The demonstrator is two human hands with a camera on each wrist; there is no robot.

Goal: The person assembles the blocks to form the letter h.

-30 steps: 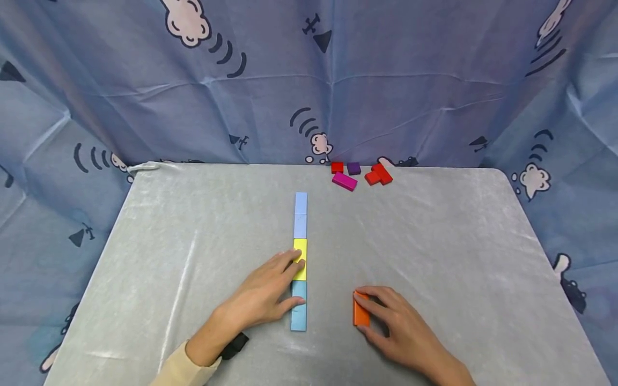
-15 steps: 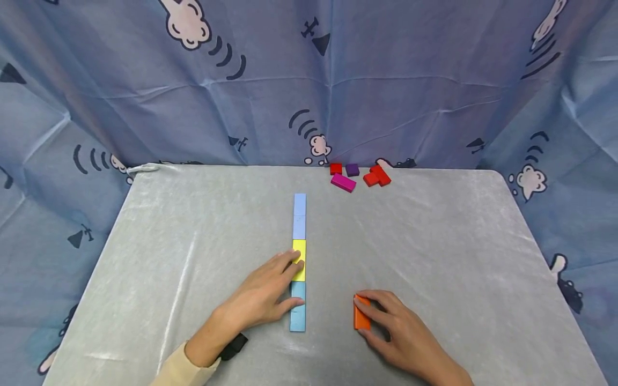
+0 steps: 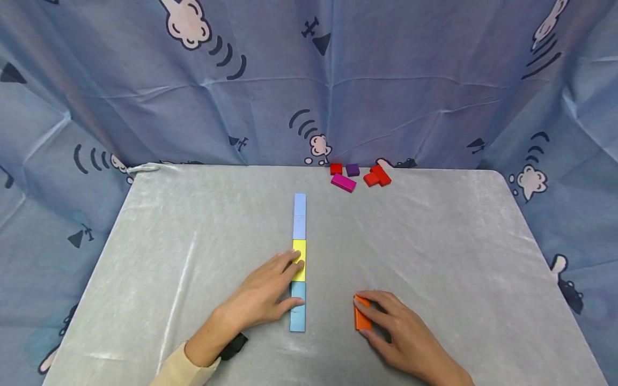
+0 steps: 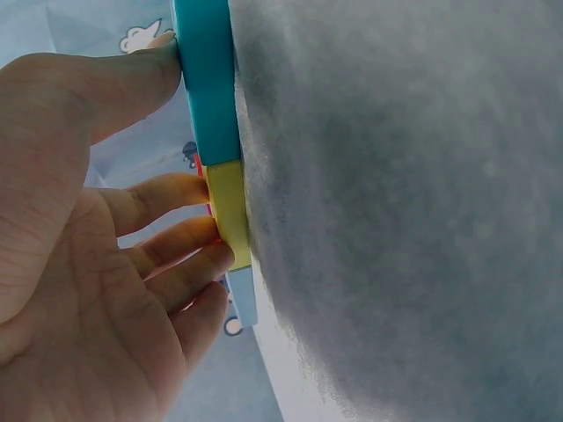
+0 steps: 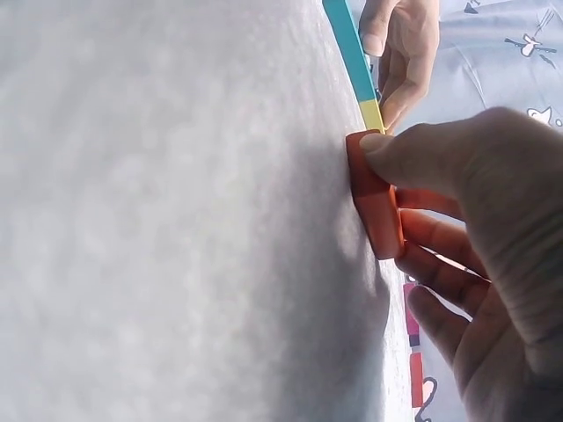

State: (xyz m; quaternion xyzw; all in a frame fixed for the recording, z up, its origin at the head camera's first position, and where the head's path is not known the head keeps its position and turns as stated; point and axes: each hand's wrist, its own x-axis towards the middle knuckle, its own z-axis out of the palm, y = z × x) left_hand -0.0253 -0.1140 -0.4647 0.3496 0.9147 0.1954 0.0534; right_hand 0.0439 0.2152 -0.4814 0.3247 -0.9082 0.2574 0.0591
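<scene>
A straight row of flat blocks runs away from me on the table in the head view: a light blue stretch at the far end, a yellow block in the middle and a teal block nearest. My left hand lies over the row from its left, fingertips on the yellow block and thumb on the teal one. To the right of the row, my right hand pinches an orange block between thumb and fingers. In the right wrist view, the orange block appears at the tabletop, its thumb end towards me.
At the table's back edge lie a red block, a dark purple block, a magenta block and a pair of touching red blocks. A patterned blue cloth hangs behind and around the grey-covered table.
My right hand and the orange block have shifted very slightly towards me and to the right. My left hand keeps its place on the row.
</scene>
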